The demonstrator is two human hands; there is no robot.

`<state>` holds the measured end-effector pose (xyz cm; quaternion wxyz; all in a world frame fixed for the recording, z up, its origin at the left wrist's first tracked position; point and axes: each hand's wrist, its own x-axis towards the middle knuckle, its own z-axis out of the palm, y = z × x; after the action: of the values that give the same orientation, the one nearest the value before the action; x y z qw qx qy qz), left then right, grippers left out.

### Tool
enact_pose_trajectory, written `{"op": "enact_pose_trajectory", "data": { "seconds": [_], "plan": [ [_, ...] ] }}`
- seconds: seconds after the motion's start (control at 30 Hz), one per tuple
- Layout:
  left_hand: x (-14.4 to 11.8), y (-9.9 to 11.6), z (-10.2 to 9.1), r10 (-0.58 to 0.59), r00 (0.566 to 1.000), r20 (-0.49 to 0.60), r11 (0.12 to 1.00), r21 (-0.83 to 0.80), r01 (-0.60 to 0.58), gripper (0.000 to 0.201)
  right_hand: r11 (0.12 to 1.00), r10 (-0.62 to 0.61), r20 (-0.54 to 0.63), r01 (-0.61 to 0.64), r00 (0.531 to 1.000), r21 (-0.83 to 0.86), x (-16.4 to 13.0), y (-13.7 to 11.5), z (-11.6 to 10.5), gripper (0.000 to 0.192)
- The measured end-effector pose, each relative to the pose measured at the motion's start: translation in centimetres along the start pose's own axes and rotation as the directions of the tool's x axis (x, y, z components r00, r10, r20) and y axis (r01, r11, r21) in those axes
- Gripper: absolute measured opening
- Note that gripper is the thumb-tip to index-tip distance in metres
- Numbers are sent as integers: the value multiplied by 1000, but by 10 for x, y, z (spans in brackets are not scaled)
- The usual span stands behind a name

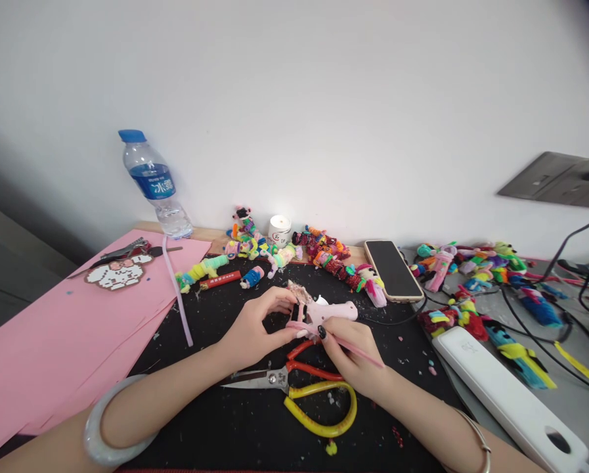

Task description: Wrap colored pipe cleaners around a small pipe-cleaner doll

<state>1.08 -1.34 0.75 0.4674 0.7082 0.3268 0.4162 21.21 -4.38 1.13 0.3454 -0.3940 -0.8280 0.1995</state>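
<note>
My left hand (257, 328) is closed in a pinch on the looped left end of a pink pipe cleaner (360, 353). My right hand (357, 348), with dark nails, grips the same pipe cleaner farther along, and its free end sticks out to the right. Just behind my fingertips lies a pale pink glue gun (346, 311) with a black cord; its left part is partly hidden. Scissors (273, 378) with one red and one yellow handle (318, 430) rest on the black mat (200, 407) below my hands, pointing left.
Colorful pipe-cleaner figures (333, 259) line the back. A phone (394, 270) and a white straightener-like device (505, 394) lie right, among cords. On the left are a water bottle (153, 184), pink paper (77, 341), a lilac pipe cleaner (178, 295) and a red packet (220, 280).
</note>
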Motion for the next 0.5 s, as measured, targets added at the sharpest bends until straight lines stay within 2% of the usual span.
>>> {"op": "enact_pose_trajectory", "data": {
  "seconds": [0.23,0.5],
  "plan": [
    [-1,0,3,-50,999,-16,998,-44,50,28,998,-55,28,54,998,18,-1,2,3,25],
    [-1,2,7,-169,986,12,961,-222,168,27,996,-82,75,80,994,33,-3,3,5,21]
  ]
}}
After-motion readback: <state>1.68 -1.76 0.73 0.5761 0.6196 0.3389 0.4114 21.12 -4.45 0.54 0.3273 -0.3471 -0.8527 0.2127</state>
